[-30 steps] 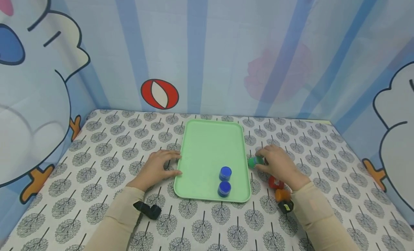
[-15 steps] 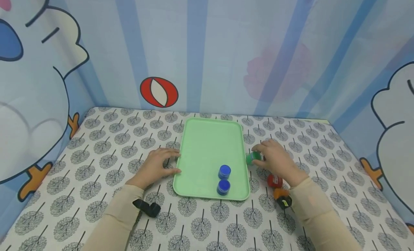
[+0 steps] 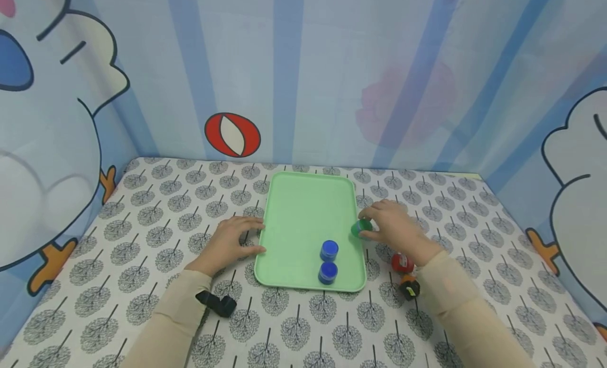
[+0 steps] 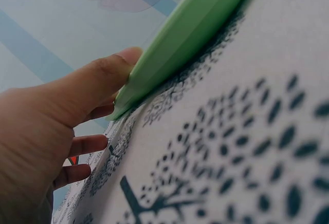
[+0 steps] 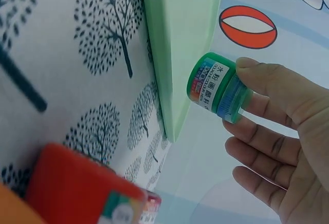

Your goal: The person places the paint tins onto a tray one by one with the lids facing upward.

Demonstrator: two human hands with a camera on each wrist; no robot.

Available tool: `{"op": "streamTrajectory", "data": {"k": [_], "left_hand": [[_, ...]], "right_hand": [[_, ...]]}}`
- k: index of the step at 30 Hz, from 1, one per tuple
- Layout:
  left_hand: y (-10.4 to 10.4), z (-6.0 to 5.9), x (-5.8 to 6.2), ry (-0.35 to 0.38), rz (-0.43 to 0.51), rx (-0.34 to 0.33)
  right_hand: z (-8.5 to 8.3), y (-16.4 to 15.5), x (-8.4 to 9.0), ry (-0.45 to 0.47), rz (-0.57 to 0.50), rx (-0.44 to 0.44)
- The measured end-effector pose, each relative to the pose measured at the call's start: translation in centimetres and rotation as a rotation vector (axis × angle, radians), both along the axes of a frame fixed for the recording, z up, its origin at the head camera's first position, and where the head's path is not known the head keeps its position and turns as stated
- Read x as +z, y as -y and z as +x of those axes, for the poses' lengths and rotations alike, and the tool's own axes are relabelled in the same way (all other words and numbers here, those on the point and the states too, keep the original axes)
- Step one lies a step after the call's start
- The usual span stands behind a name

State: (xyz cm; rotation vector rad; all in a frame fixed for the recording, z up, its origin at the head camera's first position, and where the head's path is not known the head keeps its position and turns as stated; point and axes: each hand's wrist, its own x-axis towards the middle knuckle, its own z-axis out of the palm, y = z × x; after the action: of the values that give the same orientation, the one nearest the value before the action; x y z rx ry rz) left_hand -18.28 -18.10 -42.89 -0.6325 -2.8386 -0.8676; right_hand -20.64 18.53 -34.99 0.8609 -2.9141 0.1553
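A green-capped gouache paint jar (image 3: pixel 362 229) is pinched between the thumb and fingers of my right hand (image 3: pixel 398 230). I hold it tilted above the right rim of the pale green tray (image 3: pixel 303 210); in the right wrist view, printing shows on the label of the jar (image 5: pixel 208 86). My left hand (image 3: pixel 227 244) is at the tray's left edge, thumb and fingers spread apart. In the left wrist view, its thumb (image 4: pixel 128 57) touches the tray rim (image 4: pixel 169 44). Two blue-capped jars, one (image 3: pixel 329 250) behind the other (image 3: pixel 328 272), stand upright in the tray's near right part.
A red jar (image 3: pixel 402 262) lies on the tree-patterned cloth (image 3: pixel 275 326) below my right hand. Beside it is an orange object (image 3: pixel 407 278), partly hidden by a black piece (image 3: pixel 410 289) at my right sleeve. A printed curtain (image 3: pixel 322 83) hangs behind the table.
My right hand has carried the green-capped jar leftward from the cloth beside the tray to over its right rim. The left hand has stayed at the tray's left edge.
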Motion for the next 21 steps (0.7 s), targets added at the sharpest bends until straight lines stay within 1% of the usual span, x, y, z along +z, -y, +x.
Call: {"op": "streamTrajectory", "data": {"k": [8,14,21], "left_hand": [[0.0,0.0,-0.1,0.005,0.003,0.004],[0.0,0.0,-0.1,0.011,-0.001,0.005],[0.1,-0.2,-0.4,0.011,0.002,0.01]], "right_hand": [[-0.1,1.4,-0.2,-0.012,-0.019,0.066],[-0.1,2.5,-0.3,0.032,-0.029,0.088],[-0.2,3.5,-0.8,0.02,0.013,0.114]]}}
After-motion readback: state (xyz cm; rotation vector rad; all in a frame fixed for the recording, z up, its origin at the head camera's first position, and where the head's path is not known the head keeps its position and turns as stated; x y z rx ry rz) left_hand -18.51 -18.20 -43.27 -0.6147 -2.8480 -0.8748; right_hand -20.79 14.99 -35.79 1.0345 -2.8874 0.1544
